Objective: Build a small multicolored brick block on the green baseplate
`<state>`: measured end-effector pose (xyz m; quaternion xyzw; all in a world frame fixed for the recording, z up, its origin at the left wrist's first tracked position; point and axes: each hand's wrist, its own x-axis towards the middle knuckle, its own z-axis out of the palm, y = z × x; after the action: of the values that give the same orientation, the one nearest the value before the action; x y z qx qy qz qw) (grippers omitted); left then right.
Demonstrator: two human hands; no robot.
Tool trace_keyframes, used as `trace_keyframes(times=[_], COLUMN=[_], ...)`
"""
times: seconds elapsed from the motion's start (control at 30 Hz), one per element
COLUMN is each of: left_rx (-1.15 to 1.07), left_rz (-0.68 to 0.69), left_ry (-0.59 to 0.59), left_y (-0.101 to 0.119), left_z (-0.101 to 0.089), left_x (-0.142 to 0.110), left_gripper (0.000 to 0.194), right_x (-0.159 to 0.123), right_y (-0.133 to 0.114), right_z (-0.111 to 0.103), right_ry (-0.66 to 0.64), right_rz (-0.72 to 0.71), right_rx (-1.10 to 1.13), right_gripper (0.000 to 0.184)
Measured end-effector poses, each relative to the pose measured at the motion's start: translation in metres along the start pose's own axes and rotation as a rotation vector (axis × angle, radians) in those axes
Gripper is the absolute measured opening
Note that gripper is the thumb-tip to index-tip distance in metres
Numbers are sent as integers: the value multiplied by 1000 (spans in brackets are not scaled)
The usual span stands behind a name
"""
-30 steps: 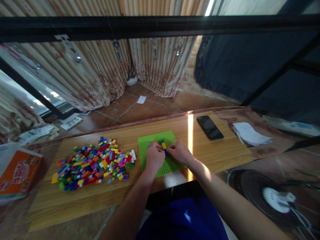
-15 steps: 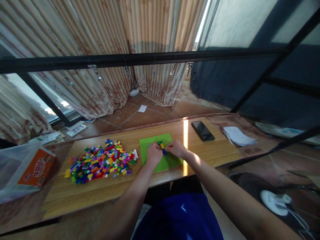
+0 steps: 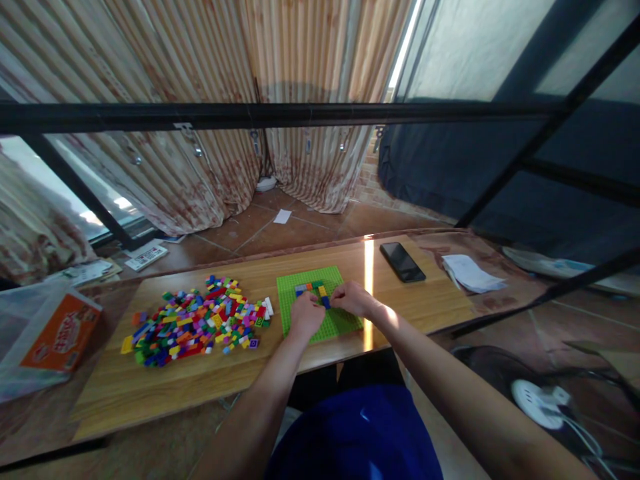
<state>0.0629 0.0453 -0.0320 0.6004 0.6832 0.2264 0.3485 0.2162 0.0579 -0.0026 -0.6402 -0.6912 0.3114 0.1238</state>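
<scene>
A green studded baseplate (image 3: 286, 280) lies on the wooden board, and both hands are over it. My left hand (image 3: 306, 315) has its fingers curled in at the middle of the plate; anything in its fingertips is hidden. Bent in from the other side, my right hand (image 3: 352, 298) has its fingertips closed at a blue brick (image 3: 326, 303), which lies between the two hands. A yellow brick (image 3: 322, 291) adjoins the blue one on its far side. Beyond the left hand runs a short row with a grey brick (image 3: 301, 288), an orange brick (image 3: 309, 286) and a green brick (image 3: 317, 285).
Left of the plate spreads a pile of mixed bricks (image 3: 200, 317) on the wooden board (image 3: 150, 387). A black phone (image 3: 403, 262) lies right, with papers (image 3: 473, 273) past it. At far left stands a clear plastic box (image 3: 30, 313) with an orange label.
The camera view has tilted up and shifted. My left hand has drawn back slightly, so more of the grey and orange bricks shows. My right hand stays at the blue brick.
</scene>
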Motion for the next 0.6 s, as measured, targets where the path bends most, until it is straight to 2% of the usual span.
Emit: trace_keyframes(times=[0.6], left_rx=[51], left_rz=[-57], left_ry=[-70], left_y=[9], left_z=[-4], left_x=[3], left_gripper=[20], right_x=[5], right_y=[5], right_z=[5], right_ry=[-21], right_rz=[-39], right_rx=[-39], right_gripper=[13])
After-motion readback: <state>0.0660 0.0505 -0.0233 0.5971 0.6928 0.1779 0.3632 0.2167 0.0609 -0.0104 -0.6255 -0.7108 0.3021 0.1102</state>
